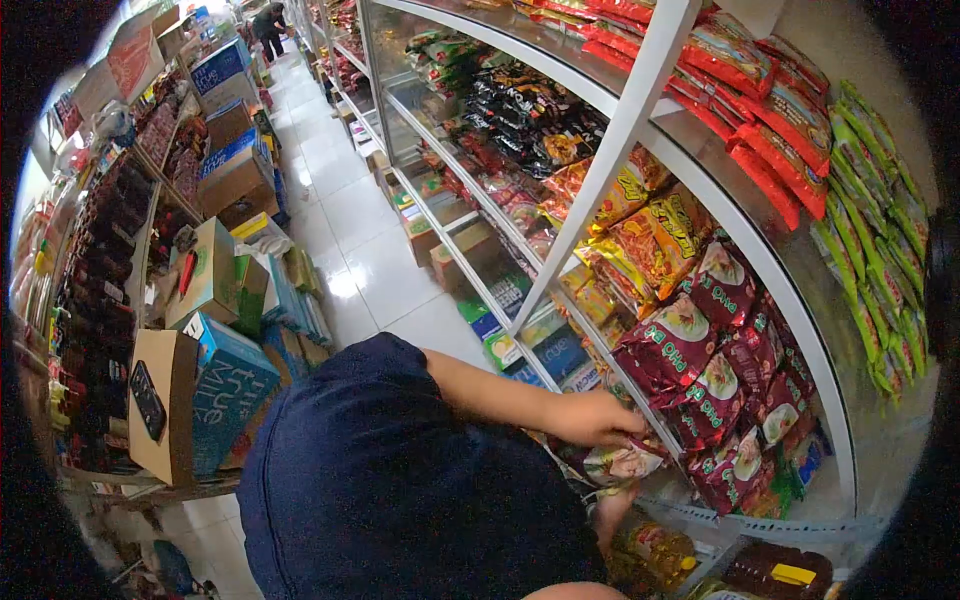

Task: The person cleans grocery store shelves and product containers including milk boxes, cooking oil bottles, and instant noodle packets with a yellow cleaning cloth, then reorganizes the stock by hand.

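My left hand (596, 418), at the end of the bare arm across the middle, has its fingers curled down on a maroon and white packet (622, 463) at the shelf's front edge. Just below, my right hand (613, 512) is partly hidden under that packet, and its fingertips cannot be made out. Beside both hands, maroon noodle packets (680, 345) are piled on the shelf behind the metal rail. Orange and yellow packets (655, 240) lie further along the same shelf.
Red packets (770, 120) and green packets (875, 230) lie on the upper shelf. Oil bottles (655, 550) are at the bottom right. A phone (148, 400) rests on a carton (225, 395) at left. Far down the tiled aisle (345, 205) stands another person (268, 30).
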The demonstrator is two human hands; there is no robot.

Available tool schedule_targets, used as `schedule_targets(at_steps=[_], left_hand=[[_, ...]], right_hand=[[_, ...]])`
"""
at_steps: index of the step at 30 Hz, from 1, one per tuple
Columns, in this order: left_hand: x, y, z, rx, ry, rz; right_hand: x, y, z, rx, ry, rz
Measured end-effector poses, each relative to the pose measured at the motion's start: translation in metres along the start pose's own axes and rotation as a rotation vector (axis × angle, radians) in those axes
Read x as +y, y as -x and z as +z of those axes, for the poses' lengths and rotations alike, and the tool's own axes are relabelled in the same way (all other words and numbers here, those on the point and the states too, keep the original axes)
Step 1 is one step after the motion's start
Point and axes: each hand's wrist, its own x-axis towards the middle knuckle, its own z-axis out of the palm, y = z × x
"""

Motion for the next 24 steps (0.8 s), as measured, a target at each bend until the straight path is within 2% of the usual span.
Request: schedule_targets(at_steps=[2,5,9,12,15,18,21,24], left_hand=[[0.001,0.000,-0.003,-0.062,0.042,0.075],[-0.002,-0.001,0.006,-0.319,-0.027,0.101],[0.005,0.000,0.019,-0.177,-0.010,0.349],[0.015,-0.002,0.003,-0.136,-0.198,0.536],[0.009,0.002,0.009,-0.213,-0.190,0.516],[0.012,0.000,0.014,-0.235,-0.046,0.483],[0.018,-0.005,0.020,-0.141,0.054,0.491],[0.030,-0.008,0.010,-0.207,-0.223,0.460]], right_hand=[[0.001,-0.006,-0.001,-0.037,-0.004,0.056],[0.001,-0.011,-0.019,-0.035,0.040,0.119],[0.008,-0.009,-0.042,-0.038,0.106,0.182],[0.017,-0.004,-0.050,-0.049,0.148,0.227],[0.024,-0.002,-0.051,-0.089,0.200,0.259],[0.028,0.001,-0.053,-0.156,0.269,0.288],[0.032,-0.002,-0.052,-0.279,0.381,0.298],[0.038,-0.005,-0.048,-0.440,0.495,0.290]])
